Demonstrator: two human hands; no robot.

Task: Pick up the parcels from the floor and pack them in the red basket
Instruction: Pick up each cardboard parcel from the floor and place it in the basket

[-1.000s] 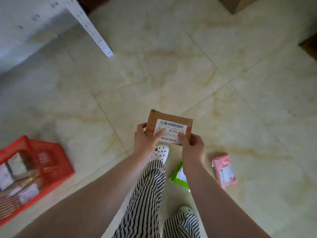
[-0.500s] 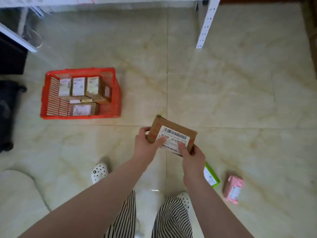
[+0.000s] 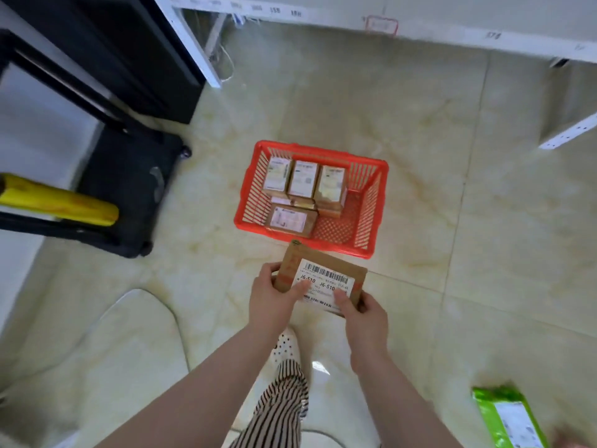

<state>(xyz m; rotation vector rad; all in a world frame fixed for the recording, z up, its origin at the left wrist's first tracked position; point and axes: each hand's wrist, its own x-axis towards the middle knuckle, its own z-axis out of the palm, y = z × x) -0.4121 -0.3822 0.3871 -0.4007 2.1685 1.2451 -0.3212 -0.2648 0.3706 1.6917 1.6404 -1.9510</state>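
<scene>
Glossy marbled tile floor (image 3: 484, 205); both hands' grip, left hand (image 3: 274, 297), right hand (image 3: 366, 318), holding flat cardboard parcel (image 3: 323, 279) near slatted red basket (image 3: 368, 202).

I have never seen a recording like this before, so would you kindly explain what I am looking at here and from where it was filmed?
There is no machine here: a person wears a camera on the head, looking down at their own arms, so you see the scene as they do. The left hand and right hand together hold a brown cardboard parcel with a white barcode label. Just beyond it on the tiled floor stands the red basket, already holding several similar boxed parcels, with bare space on its right side. A green parcel lies on the floor at lower right. The striped trouser leg and a white shoe below are the person's own.
</scene>
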